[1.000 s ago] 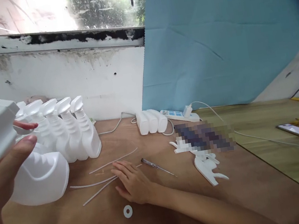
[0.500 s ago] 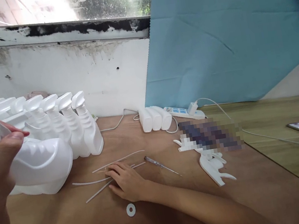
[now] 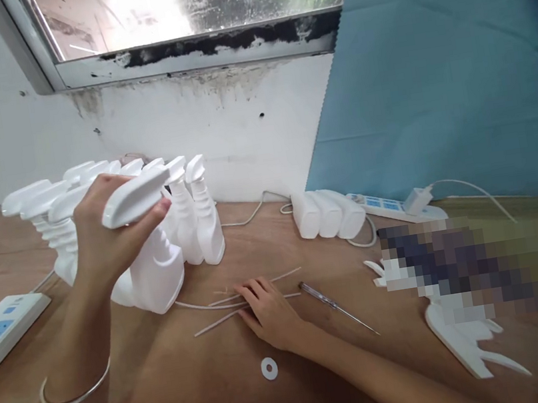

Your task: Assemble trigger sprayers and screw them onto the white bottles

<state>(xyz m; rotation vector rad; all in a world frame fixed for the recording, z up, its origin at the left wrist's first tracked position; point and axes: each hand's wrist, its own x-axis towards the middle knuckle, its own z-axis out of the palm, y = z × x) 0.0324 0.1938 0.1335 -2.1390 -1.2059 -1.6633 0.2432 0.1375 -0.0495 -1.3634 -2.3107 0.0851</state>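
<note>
My left hand [image 3: 109, 232] is closed around the neck of a white spray bottle [image 3: 137, 197], just under its sprayer head. Its lower body is partly hidden by my hand and the neighbouring bottles, so I cannot tell whether it touches the table. Rows of similar white spray bottles [image 3: 209, 230] stand around it. My right hand [image 3: 273, 312] rests on the table over several thin white tubes [image 3: 216, 322], thumb and fingers apart. Right of that hand lies a screwdriver [image 3: 338, 307] with a slim metal shaft. Two white ring washers [image 3: 269, 368] lie nearer to me.
White bottles [image 3: 329, 213] without visible sprayers lie by the wall, beside a power strip [image 3: 396, 206] with a plugged-in charger. White trigger sprayer parts [image 3: 464, 337] lie at right, near a pixelated patch. Another power strip [image 3: 3, 335] is at left.
My left hand has carried its bottle from close to the camera to the standing bottles. The view has turned left. My right hand stays over the tubes.
</note>
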